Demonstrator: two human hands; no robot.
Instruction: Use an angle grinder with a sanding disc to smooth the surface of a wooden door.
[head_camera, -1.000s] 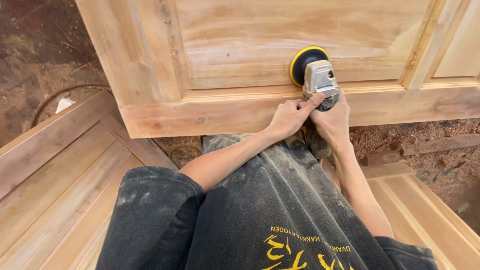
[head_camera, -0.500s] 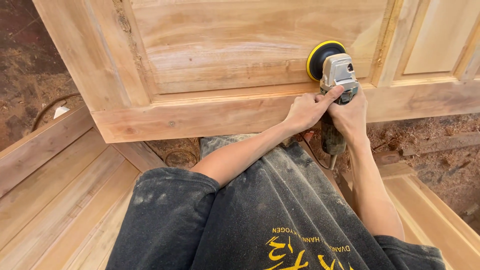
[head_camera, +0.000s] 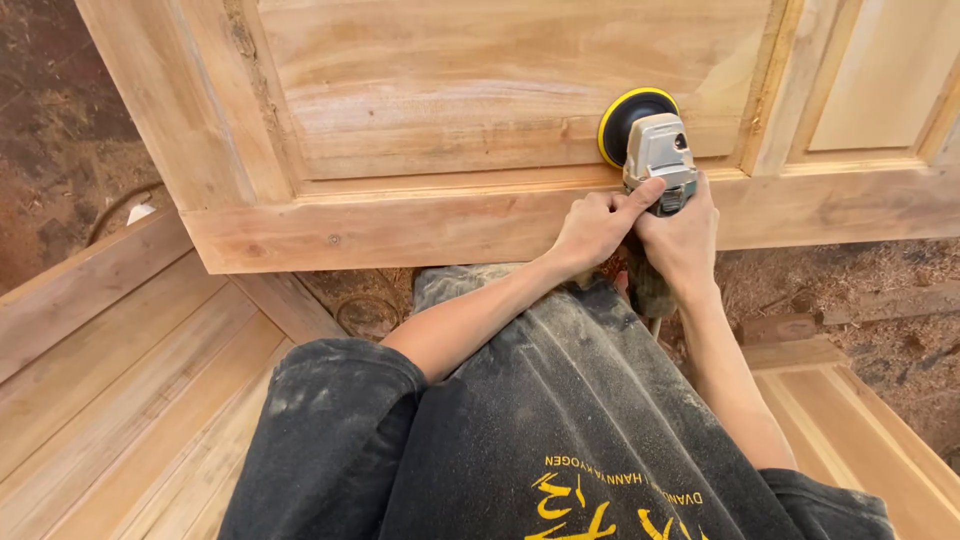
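While gripping sander (head_camera: 655, 150), both hands (head_camera: 640, 230) outstretched.

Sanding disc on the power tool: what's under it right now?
The disc lies flat on the wooden door panel, near its lower right corner. The wood beneath it and its abrasive face are hidden. Both hands grip the tool body.

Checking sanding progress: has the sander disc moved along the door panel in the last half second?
Yes. The sander disc slid slightly left, away from the upright moulding at the panel's right edge.
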